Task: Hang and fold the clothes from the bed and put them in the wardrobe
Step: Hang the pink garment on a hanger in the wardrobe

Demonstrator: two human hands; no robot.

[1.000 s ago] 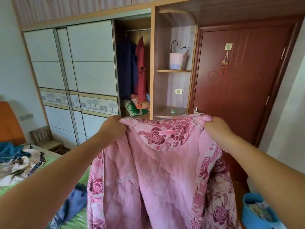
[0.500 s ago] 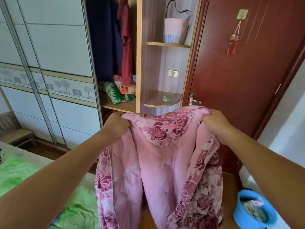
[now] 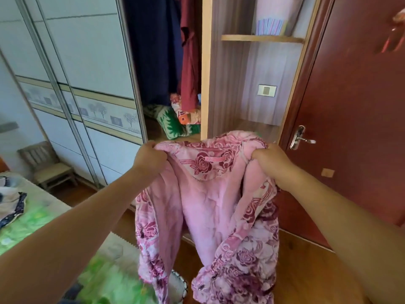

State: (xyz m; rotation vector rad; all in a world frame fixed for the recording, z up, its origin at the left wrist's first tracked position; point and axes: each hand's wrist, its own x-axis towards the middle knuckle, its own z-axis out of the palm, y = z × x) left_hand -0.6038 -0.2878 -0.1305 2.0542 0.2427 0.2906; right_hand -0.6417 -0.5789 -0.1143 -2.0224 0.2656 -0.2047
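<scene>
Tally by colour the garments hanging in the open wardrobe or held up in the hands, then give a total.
navy garment, hanging: 1
red garment, hanging: 1
pink floral jacket, held up: 1
Total: 3

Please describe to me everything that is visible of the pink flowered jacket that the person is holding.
The pink jacket looks soft and quilted: plain pink lining inside, outer cloth printed with dark red roses, a small pink label under the collar. It hangs open, lining toward the camera, in front of the open wardrobe. The left hand grips one shoulder, the right hand the other. Its lower part droops crumpled above the wooden floor, near the bed.
</scene>
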